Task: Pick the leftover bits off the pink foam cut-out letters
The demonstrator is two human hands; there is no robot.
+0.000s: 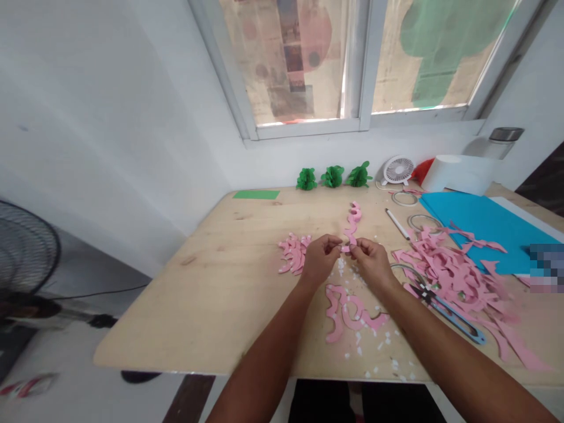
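Here, the left hand (321, 258) and right hand (372, 262) sit close together, both pinching the lower end of a pink paper strip (351, 226) above the wooden worktop (211, 305); the strip stands up from between them. A small pile of pink pieces (293, 254) lies just beside the left hand, and a curled pink strip (348, 311) and white paper scraps (379, 346) lie nearer the person. To the right, a heap of pink strips (445, 270) partly covers blue-handled scissors (453, 317), beside a blue paper sheet (476, 226).

The left hand (321, 259) and right hand (372, 264) pinch just beside each other.
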